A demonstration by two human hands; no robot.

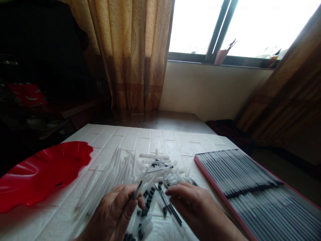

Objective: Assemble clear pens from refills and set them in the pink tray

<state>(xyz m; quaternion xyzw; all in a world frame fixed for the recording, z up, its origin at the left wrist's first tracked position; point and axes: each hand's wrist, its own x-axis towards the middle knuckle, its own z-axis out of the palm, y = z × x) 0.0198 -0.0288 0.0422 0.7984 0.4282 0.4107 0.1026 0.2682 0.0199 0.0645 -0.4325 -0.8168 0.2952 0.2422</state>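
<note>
Plainly, white tubes (122,169) and black caps (148,201) crowd my bench (137,134).
My left hand (116,209) pinches a dark-tipped rod (137,190); right hand (195,204) curls beside the caps, holding what, I can't tell; red tray (42,170) left, pink-edged box (210,180) right.

A dark brown table (180,118) bears a white brick-patterned sheet (200,147) — on it lie 1 red scalloped plastic tray (50,167) at left, heaped translucent white plastic tubes (120,170) and small black cylindrical caps (148,197) mid-sheet, and 1 pink-edged rectangular box (210,177) at right.
</note>
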